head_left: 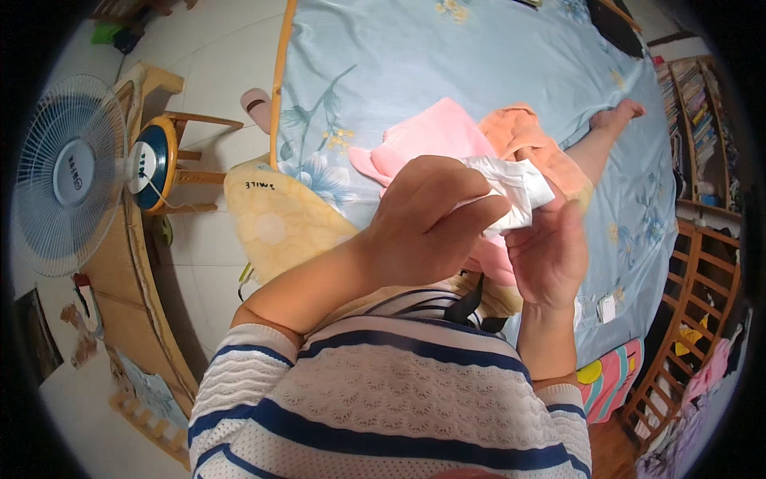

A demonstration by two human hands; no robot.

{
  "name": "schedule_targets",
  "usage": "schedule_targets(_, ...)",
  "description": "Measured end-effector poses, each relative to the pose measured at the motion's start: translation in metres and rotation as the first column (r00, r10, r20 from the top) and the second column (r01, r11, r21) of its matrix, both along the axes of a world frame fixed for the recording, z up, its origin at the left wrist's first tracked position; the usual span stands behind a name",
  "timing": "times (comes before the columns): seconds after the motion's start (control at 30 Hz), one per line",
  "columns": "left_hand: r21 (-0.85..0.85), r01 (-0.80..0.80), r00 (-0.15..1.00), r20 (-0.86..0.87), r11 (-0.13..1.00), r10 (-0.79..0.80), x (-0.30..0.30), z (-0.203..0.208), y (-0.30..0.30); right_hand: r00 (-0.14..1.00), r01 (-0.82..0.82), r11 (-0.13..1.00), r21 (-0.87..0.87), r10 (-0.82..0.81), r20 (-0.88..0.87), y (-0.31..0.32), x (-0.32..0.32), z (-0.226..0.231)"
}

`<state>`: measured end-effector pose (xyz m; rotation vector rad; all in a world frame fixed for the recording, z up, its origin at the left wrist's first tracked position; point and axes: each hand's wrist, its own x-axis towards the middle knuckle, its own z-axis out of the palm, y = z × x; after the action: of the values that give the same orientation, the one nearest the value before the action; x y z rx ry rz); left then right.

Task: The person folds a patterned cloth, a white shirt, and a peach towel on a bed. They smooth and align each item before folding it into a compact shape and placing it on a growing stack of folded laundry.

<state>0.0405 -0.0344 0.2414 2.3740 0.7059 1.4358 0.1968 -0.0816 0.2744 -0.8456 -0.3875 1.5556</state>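
Observation:
A white, crumpled, folded piece (519,191), which looks like cloth, is held up in front of me above the bed. My left hand (439,215) is closed, its thumb and curled fingers pinching the near left side of the piece. On the other side, my right hand (550,251) supports the lower right part, its palm turned inward and its fingertips partly hidden behind the white folds. Just beyond my hands a pink cloth (435,132) lies on the bed. Beside that, an orange cloth (531,144) is draped over my outstretched leg.
A blue flowered sheet (383,56) covers the bed. A yellow cushion (279,215) lies at its left edge. Further left stand a fan (76,176) and a round stool (152,164). A slipper (257,108) is on the floor. Bookshelves (702,120) and a wooden rack (686,319) stand right.

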Motion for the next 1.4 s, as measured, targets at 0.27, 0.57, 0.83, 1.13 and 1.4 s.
schedule_targets(0.27, -0.494, 0.341, 0.933, 0.279, 0.8, -0.225, -0.029, 0.037, -0.014, 0.806, -0.384, 0.861, 0.333, 0.136, 0.577, -0.009, 0.011, 0.035)
schedule_targets(0.57, -0.134, 0.958, 0.262, 0.775, 0.255, -0.575, -0.024, 0.068, -0.039, 0.952, -0.297, 0.362, 0.884, 0.043, 0.303, -0.036, -0.022, 0.048)
schedule_targets(0.83, -0.221, 0.914, 0.391, 0.703, 0.34, -0.594, -0.015, 0.045, -0.036, 0.835, -0.515, 0.607, 0.605, 0.198, 0.513, -0.022, 0.011, 0.032)
schedule_targets(1.13, -0.64, 0.731, 0.65, 0.759, 0.238, 0.042, -0.013, 0.006, -0.032, 0.16, -0.341, 0.74, 0.579, -0.561, 0.812, -0.005, -0.006, -0.001)
schedule_targets(1.4, -0.624, 0.763, 0.608, 0.782, 0.171, 0.139, -0.022, 0.029, -0.035, -0.026, -0.635, 0.622, 0.459, -0.61, 0.792, -0.008, -0.008, 0.018)
